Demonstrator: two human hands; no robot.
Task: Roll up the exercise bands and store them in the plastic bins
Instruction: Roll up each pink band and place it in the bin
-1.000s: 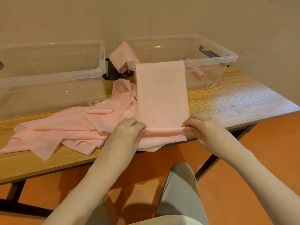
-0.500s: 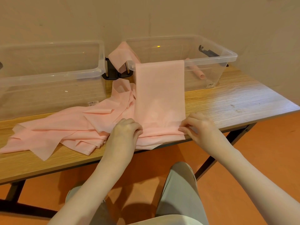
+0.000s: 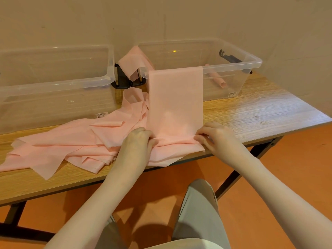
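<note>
A flat pink exercise band (image 3: pixel 175 103) runs from the rim of the right clear bin (image 3: pixel 251 62) down to the table's front edge. My left hand (image 3: pixel 138 141) and my right hand (image 3: pixel 217 136) pinch its near end at either side, where a thin roll has formed. A heap of loose pink bands (image 3: pixel 68 142) lies to the left. One rolled pink band (image 3: pixel 218 79) sits inside the right bin. The left clear bin (image 3: pixel 57 83) holds nothing that I can see.
The wooden table (image 3: pixel 251 115) stands against a beige wall; its front edge is just under my hands. Another pink band (image 3: pixel 133 62) hangs over the black bin latches (image 3: pixel 124 80) between the bins. My knee (image 3: pixel 199 203) and the orange floor show below.
Both hands have shifted slightly away from me along the band, turning its near end over as the roll advances. The bins and the heap have not moved.
</note>
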